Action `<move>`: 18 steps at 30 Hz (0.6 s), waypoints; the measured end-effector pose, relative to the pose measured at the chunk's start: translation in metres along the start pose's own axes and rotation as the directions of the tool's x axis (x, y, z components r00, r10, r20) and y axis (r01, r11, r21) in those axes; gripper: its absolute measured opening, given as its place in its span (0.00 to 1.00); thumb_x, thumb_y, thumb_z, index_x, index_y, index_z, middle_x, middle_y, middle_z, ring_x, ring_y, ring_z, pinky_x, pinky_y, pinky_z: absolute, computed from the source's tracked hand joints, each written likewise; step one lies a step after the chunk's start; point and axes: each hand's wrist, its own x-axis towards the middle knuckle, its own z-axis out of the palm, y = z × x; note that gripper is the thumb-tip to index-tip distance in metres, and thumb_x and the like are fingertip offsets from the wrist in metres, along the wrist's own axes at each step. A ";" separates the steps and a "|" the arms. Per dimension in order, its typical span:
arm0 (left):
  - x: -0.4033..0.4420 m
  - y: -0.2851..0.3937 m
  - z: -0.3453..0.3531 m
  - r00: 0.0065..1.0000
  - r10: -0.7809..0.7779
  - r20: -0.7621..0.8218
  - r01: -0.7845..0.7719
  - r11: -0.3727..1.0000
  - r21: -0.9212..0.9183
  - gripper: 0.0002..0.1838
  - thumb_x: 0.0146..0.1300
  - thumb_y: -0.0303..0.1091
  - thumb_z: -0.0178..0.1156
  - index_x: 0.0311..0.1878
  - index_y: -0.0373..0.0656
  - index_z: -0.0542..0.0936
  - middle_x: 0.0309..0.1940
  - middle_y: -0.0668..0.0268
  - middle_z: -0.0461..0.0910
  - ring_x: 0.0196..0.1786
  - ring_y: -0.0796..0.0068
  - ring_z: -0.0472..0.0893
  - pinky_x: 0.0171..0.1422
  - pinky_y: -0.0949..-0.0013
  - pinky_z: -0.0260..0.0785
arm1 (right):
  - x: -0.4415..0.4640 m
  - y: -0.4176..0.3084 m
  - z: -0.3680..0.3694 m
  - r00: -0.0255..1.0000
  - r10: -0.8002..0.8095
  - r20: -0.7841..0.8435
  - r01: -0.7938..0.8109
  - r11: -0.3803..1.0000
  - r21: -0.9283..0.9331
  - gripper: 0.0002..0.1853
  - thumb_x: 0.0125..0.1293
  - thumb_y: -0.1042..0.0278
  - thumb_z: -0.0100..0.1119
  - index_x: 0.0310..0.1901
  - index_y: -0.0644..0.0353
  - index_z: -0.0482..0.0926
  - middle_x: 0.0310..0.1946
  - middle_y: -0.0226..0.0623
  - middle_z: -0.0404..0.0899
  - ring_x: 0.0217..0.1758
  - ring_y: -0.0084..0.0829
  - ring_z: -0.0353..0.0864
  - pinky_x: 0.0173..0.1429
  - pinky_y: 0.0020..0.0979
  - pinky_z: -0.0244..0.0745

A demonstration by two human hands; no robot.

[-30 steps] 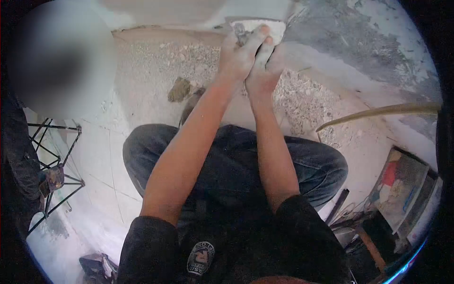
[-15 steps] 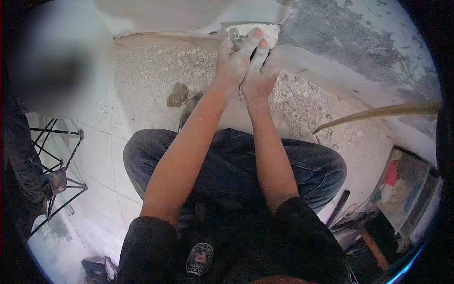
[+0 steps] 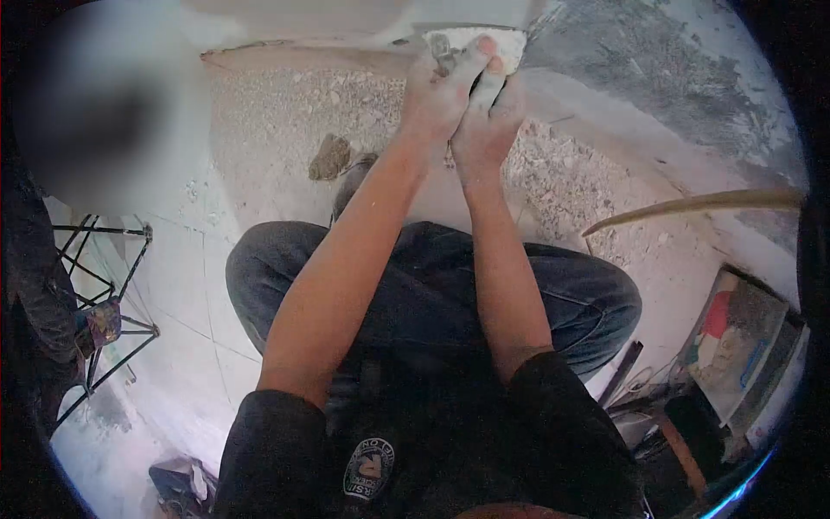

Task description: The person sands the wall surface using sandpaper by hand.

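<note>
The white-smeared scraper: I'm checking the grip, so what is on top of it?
Digits of the left hand and right hand rest on the white-smeared scraper; the surface directly beneath them is covered and cannot be seen.

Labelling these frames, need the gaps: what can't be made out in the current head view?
Head view:
Flat tool: its underside and any handle, hidden by the left hand and right hand.
Upper-left patch: blurred; can't tell what it is.
Curved strip: right end cut off by the dark edge.
Shirt badge: full wording too small.
</note>
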 end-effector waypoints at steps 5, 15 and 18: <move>0.008 0.004 0.006 0.995 0.082 0.063 -0.082 0.997 -0.011 0.15 0.62 0.40 0.66 0.43 0.39 0.79 0.35 0.69 0.81 0.37 0.82 0.78 0.41 0.76 0.72 | 0.009 -0.001 0.004 1.000 -0.013 -0.025 0.013 1.000 -0.012 0.15 0.73 0.64 0.46 0.44 0.70 0.75 0.32 0.47 0.80 0.35 0.38 0.80 0.40 0.36 0.73; 0.003 0.004 0.009 0.995 0.096 0.016 -0.095 0.995 -0.036 0.13 0.62 0.38 0.66 0.42 0.40 0.78 0.35 0.69 0.81 0.35 0.83 0.78 0.38 0.78 0.71 | 0.006 -0.005 0.003 0.999 -0.018 -0.036 0.018 1.000 -0.007 0.15 0.73 0.63 0.47 0.41 0.70 0.75 0.32 0.48 0.79 0.33 0.36 0.78 0.39 0.36 0.72; 0.002 -0.004 -0.001 0.999 0.041 -0.012 -0.041 0.999 0.004 0.14 0.63 0.39 0.66 0.44 0.39 0.78 0.35 0.69 0.81 0.36 0.83 0.78 0.38 0.78 0.72 | 0.001 0.007 0.001 0.999 -0.040 -0.013 0.040 0.998 -0.053 0.15 0.74 0.63 0.47 0.40 0.70 0.75 0.31 0.47 0.79 0.32 0.35 0.78 0.38 0.36 0.71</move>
